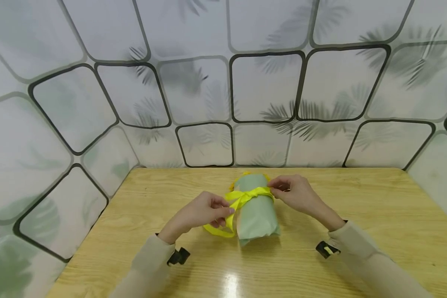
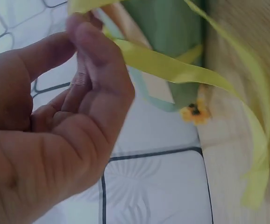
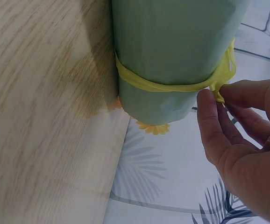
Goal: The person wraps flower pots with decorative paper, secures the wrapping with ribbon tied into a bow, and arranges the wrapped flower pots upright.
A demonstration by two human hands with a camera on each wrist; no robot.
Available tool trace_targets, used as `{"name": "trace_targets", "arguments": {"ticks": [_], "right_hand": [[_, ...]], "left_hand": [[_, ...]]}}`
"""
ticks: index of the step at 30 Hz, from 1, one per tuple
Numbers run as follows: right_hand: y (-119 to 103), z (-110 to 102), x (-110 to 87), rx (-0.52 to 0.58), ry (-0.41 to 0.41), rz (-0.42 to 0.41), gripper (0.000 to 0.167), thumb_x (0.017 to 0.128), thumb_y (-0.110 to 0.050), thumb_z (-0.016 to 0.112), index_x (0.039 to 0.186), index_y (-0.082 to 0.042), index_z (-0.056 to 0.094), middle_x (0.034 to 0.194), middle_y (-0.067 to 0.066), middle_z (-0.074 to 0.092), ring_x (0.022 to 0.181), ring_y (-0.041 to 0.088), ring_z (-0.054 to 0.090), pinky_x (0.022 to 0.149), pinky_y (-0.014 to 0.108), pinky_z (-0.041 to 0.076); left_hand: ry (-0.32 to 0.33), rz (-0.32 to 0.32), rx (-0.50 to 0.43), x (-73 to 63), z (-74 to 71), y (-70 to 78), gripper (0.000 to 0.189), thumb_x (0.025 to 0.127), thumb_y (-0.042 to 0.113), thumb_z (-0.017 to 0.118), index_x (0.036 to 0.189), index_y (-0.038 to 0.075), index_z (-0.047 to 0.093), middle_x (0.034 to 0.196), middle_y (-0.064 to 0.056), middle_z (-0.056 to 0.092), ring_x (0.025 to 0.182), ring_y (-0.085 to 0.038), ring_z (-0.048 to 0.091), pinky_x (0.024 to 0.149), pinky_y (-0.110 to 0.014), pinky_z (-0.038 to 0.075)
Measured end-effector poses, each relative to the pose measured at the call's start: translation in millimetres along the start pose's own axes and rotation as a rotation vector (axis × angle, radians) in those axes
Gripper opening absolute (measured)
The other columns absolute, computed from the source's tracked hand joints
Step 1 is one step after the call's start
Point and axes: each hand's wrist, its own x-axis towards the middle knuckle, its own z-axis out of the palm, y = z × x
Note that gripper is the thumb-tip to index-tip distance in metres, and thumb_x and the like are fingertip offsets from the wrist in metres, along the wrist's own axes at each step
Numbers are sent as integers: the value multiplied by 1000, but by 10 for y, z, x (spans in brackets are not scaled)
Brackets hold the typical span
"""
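Observation:
A bouquet wrapped in pale green paper [image 1: 258, 217] lies on the wooden table. Yellow flowers [image 3: 153, 128] peek out of its far end. Around the wrap runs a yellow ribbon [image 1: 250, 193], knotted on top. My left hand [image 1: 206, 210], at the bouquet's left side, pinches the ribbon between thumb and fingers. In the left wrist view, loose ribbon tails [image 2: 252, 186] hang down past a small orange flower [image 2: 195, 113]. On the other side, my right hand [image 1: 296, 193] pinches a bit of the ribbon between thumb and fingertips, close to the paper.
The light wood table [image 1: 164, 186] extends to both sides of the bouquet. Behind and to the left stands a pale wall covering [image 1: 205, 91] with dark square outlines and leaf prints. Black straps [image 1: 179, 256] show below the sleeves.

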Motion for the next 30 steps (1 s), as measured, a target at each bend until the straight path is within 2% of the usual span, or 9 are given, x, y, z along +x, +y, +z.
{"name": "trace_targets", "arguments": {"ticks": [3,7,12,14,16,20,23,27,30], "right_hand": [[-13,-11,-3,-8,11,-9,17,98,-12,69,111,-7,76,104,11,77,90,22,74,71,29,59],[-30,-23,-1,1,24,-15,16,97,-13,70,110,-7,77,103,11,78,87,21,75,70,29,59],[-35,-2,7,11,30,-29,15,96,-11,71,108,-6,77,102,11,78,86,21,75,69,28,59],[-29,10,8,10,33,-38,14,95,-10,71,107,-6,78,101,11,78,85,20,75,70,28,59],[-22,20,9,8,33,-44,13,95,-9,71,106,-6,78,101,10,78,86,20,75,71,30,60],[-15,43,16,3,39,-50,13,95,-8,70,106,-6,78,100,10,78,88,22,75,75,35,62],[-28,57,17,11,33,-31,14,96,-10,69,107,-7,78,100,9,78,88,21,75,76,35,62],[-67,32,-9,42,25,19,20,99,-16,67,115,-6,75,104,9,78,89,19,74,74,31,60],[-94,-25,-49,60,34,49,26,101,-18,65,121,-3,71,108,13,76,89,22,74,72,30,59]], "left_hand": [[-36,-24,-150,-10,22,119,38,100,23,67,131,1,63,80,-3,72,74,-14,70,76,-35,63],[-99,-33,-367,12,149,223,53,101,16,64,148,0,44,86,-1,72,76,-10,72,75,-27,61],[-196,-37,-647,15,342,291,62,105,11,55,157,0,23,98,0,74,87,-9,74,77,-23,60],[-220,-47,-732,18,417,321,58,106,13,51,156,1,25,104,0,73,93,-10,74,79,-23,59],[-236,-56,-807,20,490,353,48,108,15,49,151,2,33,110,-2,72,99,-12,73,83,-24,59],[-269,-68,-951,10,619,415,21,109,20,44,126,9,53,119,-8,67,108,-15,69,90,-25,58],[-299,-83,-1006,-22,699,449,12,108,20,45,113,14,55,130,-13,62,112,-17,67,92,-25,57],[-356,-93,-984,-62,763,481,12,108,21,47,115,14,53,153,-21,47,131,-25,60,91,-23,57],[-363,-70,-977,-57,786,493,12,108,22,48,116,14,52,156,-16,44,139,-28,53,92,-23,56]]}}
